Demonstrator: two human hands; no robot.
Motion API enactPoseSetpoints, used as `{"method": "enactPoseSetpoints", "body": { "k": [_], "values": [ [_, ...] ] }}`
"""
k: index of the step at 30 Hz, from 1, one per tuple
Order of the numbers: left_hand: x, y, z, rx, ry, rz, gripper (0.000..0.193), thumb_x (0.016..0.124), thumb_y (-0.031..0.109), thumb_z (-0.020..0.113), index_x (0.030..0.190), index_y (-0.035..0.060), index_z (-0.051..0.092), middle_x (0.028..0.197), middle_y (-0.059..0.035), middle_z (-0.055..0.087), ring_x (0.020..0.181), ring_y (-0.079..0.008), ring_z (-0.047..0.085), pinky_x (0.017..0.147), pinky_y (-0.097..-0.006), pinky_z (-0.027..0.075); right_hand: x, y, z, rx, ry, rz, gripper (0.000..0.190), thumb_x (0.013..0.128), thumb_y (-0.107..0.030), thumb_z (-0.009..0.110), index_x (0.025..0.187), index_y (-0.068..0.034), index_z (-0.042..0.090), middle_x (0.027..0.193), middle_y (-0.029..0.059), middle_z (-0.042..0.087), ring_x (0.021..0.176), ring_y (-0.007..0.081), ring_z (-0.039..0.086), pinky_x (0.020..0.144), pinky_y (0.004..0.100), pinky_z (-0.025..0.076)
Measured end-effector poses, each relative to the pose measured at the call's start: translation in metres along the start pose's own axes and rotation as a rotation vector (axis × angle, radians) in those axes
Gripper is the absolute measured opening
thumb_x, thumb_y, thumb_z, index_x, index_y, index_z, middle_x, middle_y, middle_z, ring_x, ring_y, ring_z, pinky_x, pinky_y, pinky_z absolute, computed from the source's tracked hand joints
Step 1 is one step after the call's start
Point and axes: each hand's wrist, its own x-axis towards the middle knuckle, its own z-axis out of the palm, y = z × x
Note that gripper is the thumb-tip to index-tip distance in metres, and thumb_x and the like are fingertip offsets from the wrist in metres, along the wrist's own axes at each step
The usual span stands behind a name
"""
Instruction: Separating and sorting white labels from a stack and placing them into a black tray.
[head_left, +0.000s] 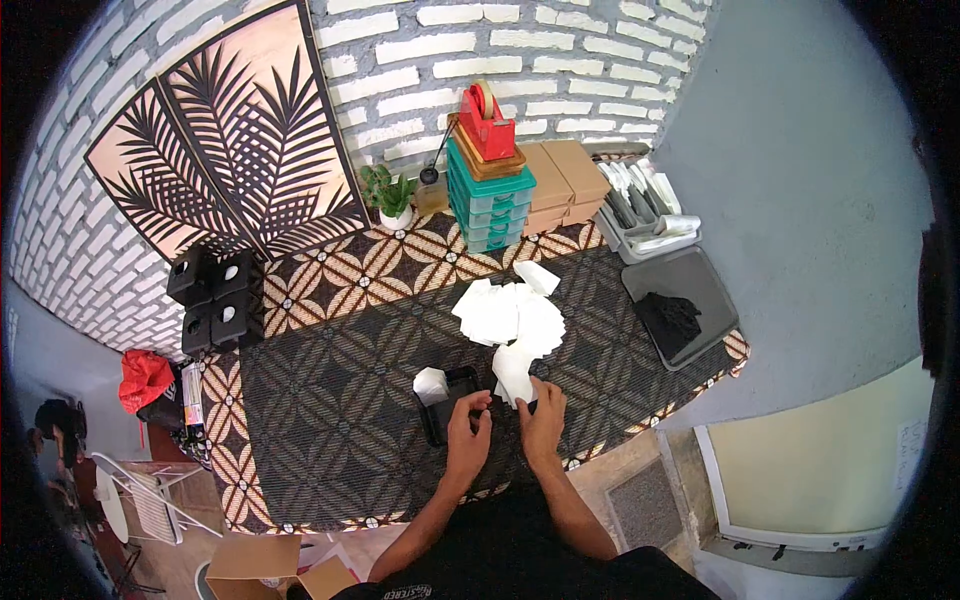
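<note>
A loose pile of white paper pieces (517, 311) lies near the middle of the table. From its near side a narrower fanned stack of white pieces (513, 371) runs toward me. My right hand (546, 424) has its thumb and fingers on the near end of that stack; something small and dark shows between them, too hidden to name. My left hand (470, 431), fingers apart and bent, hovers over or rests at the right side of a small black tray (431, 420); contact is unclear. A folded white piece (430, 385) sits at the tray's far left corner.
A grey tray (712, 281) with black cloth-like material (671, 319) stands right. Behind are teal drawers (491, 202) topped by a red tape dispenser (487, 124), cardboard boxes (566, 180), a filled grey bin (649, 217) and a potted plant (394, 199). Black boxes (217, 296) stand left.
</note>
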Motion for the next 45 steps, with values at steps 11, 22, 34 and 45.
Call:
{"method": "enactPoseSetpoints", "body": {
  "k": [11, 22, 34, 45],
  "values": [
    [0.0, 0.002, 0.002, 0.032, -0.047, 0.023, 0.031, 0.089, -0.004, 0.056, 0.119, 0.0032, 0.057, 0.109, -0.0098, 0.06, 0.097, -0.0192, 0.058, 0.075, -0.0287, 0.047, 0.0, -0.001, -0.001, -0.029, 0.046, -0.01, 0.048, 0.075, -0.008, 0.078, 0.118, -0.004, 0.057, 0.108, 0.015, 0.053, 0.105, 0.0343, 0.051, 0.091, 0.0432, 0.042],
    [0.001, -0.002, 0.003, -0.037, -0.049, -0.038, 0.028, 0.092, 0.0, 0.057, 0.119, 0.0033, 0.057, 0.111, -0.0088, 0.061, 0.099, -0.0166, 0.057, 0.078, -0.0287, 0.047, 0.002, 0.006, -0.002, -0.061, 0.069, -0.098, 0.031, 0.08, -0.009, 0.074, 0.104, -0.003, 0.056, 0.095, 0.0089, 0.058, 0.089, 0.0266, 0.055, 0.08, 0.0375, 0.043],
    [0.007, 0.02, -0.035, -0.258, -0.031, -0.154, 0.009, 0.095, 0.008, 0.061, 0.1, 0.0005, 0.061, 0.087, -0.0021, 0.063, 0.082, -0.0079, 0.057, 0.073, -0.0243, 0.047, -0.001, -0.062, -0.026, 1.105, -0.537, 0.373, 0.025, 0.091, -0.015, 0.067, 0.112, -0.001, 0.066, 0.106, 0.002, 0.066, 0.094, 0.0086, 0.058, 0.083, 0.0269, 0.045],
    [0.002, 0.029, -0.055, -0.379, -0.023, -0.259, 0.009, 0.092, 0.004, 0.066, 0.093, 0.0024, 0.056, 0.088, -0.0028, 0.064, 0.085, -0.0087, 0.059, 0.077, -0.0235, 0.047, -0.001, -0.056, -0.012, 1.061, -0.51, 0.355, 0.023, 0.095, -0.018, 0.064, 0.104, 0.003, 0.069, 0.104, 0.0035, 0.065, 0.092, 0.0104, 0.056, 0.084, 0.0283, 0.045]
  ]
}}
